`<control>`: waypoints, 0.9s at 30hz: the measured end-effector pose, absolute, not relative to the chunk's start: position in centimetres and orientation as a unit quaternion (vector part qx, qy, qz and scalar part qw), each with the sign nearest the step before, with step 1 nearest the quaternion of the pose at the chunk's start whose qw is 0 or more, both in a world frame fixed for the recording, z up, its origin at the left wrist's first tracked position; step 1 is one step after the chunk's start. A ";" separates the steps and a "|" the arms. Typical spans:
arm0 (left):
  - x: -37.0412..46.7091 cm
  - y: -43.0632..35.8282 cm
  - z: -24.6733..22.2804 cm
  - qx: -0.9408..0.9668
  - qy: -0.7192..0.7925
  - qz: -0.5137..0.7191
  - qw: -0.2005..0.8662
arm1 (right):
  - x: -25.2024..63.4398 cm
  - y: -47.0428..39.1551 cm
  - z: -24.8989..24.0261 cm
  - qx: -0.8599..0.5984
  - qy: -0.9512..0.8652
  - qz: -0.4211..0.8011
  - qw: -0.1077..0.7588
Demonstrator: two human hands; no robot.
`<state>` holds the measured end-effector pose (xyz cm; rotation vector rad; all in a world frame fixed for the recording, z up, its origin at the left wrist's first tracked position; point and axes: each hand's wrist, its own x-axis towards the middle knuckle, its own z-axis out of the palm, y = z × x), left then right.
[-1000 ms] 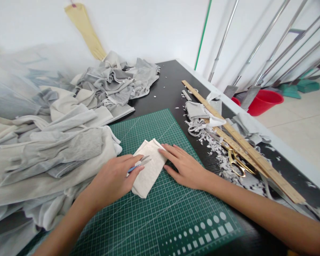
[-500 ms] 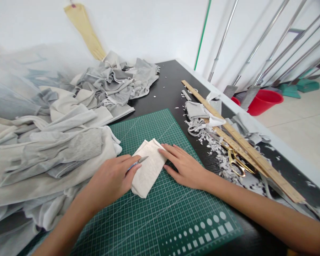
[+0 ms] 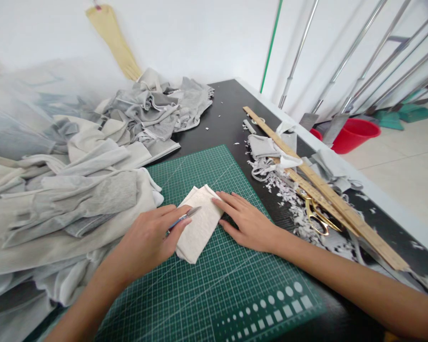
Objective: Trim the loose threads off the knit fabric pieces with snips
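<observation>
A folded piece of cream fabric (image 3: 201,223) lies at a slant on the green cutting mat (image 3: 199,166). My left hand (image 3: 151,237) pinches a small blue-handled tool (image 3: 180,221) between thumb and forefinger; its pointed metal tip lies over the fabric, and the hand is at the fabric's left edge. From the right, my right hand (image 3: 246,221) rests with spread fingers, its fingertips touching the fabric's right edge and the thumb on the mat beside it. The underside of the fabric is hidden.
Piles of grey and cream cloth (image 3: 92,190) cover the left side. Wooden rulers (image 3: 328,194), gold-handled scissors (image 3: 317,218) and fabric scraps (image 3: 285,190) lie along the right of the black table (image 3: 224,109). A red bucket (image 3: 355,135) stands on the floor beyond.
The tool in my left hand has shifted slightly right and up over the fabric. My right hand and the fabric have hardly moved.
</observation>
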<state>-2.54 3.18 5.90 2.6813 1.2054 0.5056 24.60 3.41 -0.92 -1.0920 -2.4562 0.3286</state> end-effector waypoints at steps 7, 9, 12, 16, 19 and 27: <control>-2.8 3.2 5.5 0.902 0.407 0.135 0.056 | 24.6 3.5 -0.9 -0.395 -0.885 0.114 0.217; -2.8 3.1 5.8 0.897 0.408 0.159 0.053 | 24.6 3.4 -0.9 -0.395 -0.885 0.115 0.218; -2.7 3.1 6.0 0.895 0.406 0.172 0.064 | 24.6 3.4 -1.0 -0.395 -0.885 0.117 0.219; -2.8 3.2 5.5 0.902 0.409 0.126 0.055 | 24.6 3.4 -1.0 -0.395 -0.885 0.112 0.218; -3.0 3.2 5.7 0.899 0.412 0.142 0.045 | 24.6 3.4 -1.0 -0.395 -0.886 0.108 0.217; -2.8 3.2 5.7 0.896 0.423 0.125 0.054 | 24.6 3.4 -1.0 -0.395 -0.886 0.112 0.213</control>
